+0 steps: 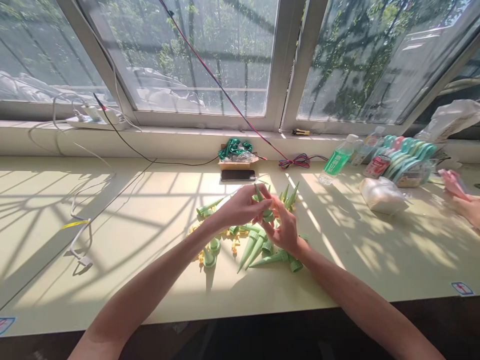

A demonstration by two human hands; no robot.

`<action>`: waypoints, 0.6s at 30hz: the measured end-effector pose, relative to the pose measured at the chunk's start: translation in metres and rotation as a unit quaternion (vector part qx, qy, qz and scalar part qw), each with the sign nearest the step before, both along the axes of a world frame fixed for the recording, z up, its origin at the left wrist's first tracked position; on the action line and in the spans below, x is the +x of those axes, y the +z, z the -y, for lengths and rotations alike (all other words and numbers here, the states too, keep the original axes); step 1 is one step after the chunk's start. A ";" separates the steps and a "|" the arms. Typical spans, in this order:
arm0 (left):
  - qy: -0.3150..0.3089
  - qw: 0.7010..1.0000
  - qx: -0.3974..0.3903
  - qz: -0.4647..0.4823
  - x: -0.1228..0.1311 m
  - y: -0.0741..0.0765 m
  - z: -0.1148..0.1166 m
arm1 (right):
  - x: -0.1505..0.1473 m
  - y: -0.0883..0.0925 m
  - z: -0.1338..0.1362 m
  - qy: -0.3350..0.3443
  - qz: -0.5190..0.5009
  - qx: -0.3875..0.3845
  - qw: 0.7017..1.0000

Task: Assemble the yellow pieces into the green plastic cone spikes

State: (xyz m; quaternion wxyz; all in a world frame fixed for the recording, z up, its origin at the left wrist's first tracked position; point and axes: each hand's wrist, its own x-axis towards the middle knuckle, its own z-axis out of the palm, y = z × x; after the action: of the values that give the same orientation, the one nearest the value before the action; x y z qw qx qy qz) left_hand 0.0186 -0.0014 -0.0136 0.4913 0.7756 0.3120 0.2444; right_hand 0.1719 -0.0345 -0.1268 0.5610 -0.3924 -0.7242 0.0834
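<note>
My left hand (250, 204) and my right hand (284, 226) meet above the middle of the table. Between them is a green plastic spike (267, 215), its pointed end tilted up. Fingers of both hands are closed around it and partly hide it. Below and around my hands lies a loose heap of similar green spikes (255, 246), pointing various ways. Small yellow plastic pieces (235, 245) are scattered among them. To the left of the heap, a green part (209, 258) stands close to more yellow pieces.
Behind the heap lie a black phone (237, 175) and a small cardboard box (240, 164). A bottle (337, 161), a white packet (382, 194) and teal rolls (407, 157) stand right. Another person's hand (465, 206) holds something pink. A white cable (90, 235) runs left.
</note>
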 end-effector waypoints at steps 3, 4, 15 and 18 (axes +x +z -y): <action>0.003 1.000 0.004 -0.004 0.000 0.000 0.000 | 0.000 0.000 0.001 -0.009 0.005 0.003 1.000; 0.005 1.000 0.006 -0.006 0.000 0.000 0.000 | 0.000 0.001 0.001 -0.013 0.005 0.004 1.000; 0.016 1.000 0.011 -0.013 0.002 0.003 0.002 | -0.001 0.005 0.001 -0.021 -0.004 0.025 0.999; 0.015 1.000 0.007 -0.002 0.003 0.004 0.003 | -0.002 0.006 0.001 -0.034 -0.004 0.038 0.999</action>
State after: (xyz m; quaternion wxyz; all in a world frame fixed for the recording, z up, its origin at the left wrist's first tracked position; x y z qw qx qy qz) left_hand 0.0212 -0.0047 -0.0096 0.4818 0.7745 0.3232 0.2520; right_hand 0.1703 -0.0359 -0.1208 0.5808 -0.3948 -0.7109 0.0378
